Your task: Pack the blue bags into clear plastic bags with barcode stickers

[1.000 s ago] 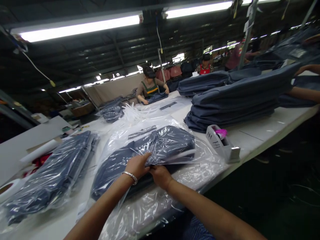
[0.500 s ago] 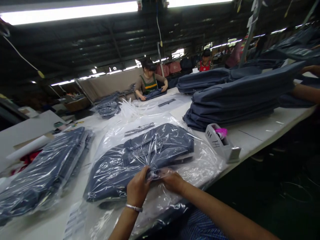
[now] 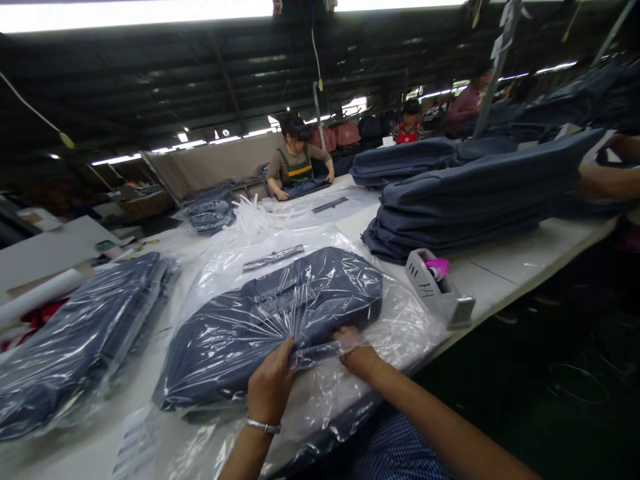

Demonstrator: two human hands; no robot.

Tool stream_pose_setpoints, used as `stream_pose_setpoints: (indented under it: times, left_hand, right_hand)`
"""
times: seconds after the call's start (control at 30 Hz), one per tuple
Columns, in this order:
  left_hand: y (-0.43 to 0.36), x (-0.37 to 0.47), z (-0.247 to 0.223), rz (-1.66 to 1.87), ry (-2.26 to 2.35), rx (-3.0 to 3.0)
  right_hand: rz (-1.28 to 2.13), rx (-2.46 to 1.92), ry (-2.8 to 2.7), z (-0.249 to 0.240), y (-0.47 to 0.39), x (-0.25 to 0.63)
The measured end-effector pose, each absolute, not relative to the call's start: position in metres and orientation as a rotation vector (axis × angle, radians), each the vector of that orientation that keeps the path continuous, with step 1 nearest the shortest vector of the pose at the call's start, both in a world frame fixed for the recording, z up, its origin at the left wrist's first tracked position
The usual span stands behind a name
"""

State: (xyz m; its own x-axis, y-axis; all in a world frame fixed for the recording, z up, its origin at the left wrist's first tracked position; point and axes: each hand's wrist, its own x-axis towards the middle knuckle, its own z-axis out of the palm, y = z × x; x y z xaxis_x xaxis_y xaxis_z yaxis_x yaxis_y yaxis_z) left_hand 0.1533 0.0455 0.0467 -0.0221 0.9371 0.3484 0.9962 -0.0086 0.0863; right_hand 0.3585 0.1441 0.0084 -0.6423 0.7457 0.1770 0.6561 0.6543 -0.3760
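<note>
Before me on the table lies a navy fabric bag inside a clear plastic bag, its open edge facing me. My left hand, with a silver bracelet on the wrist, pinches that edge and pulls the film into creases fanning out over the fabric. To its right, my right hand has its fingers curled at the same edge, against the near side of the navy bag, with film over part of them. More clear plastic lies underneath.
Navy bags in plastic are stacked at left. On the right stand a grey tape dispenser and a pile of navy bags. White strips lie farther back. A co-worker handles navy fabric across the table; another person's arm reaches in at right.
My right hand has moved right along the plastic edge, away from my left hand, which still pinches the film. The edge between them is now stretched out. The view has shifted slightly.
</note>
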Motion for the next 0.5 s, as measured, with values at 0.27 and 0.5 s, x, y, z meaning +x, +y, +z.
stream_pose_setpoints:
  times: [0.27, 0.5]
  left_hand:
    - [0.035, 0.170, 0.013, -0.412, -2.047, -2.049]
    - [0.019, 0.186, 0.030, -0.360, -2.125, -2.069]
  right_hand:
    - [0.656, -0.522, -2.351, 0.058, 0.075, 0.386]
    - [0.104, -0.821, -2.384, 0.068, 0.172, 0.374]
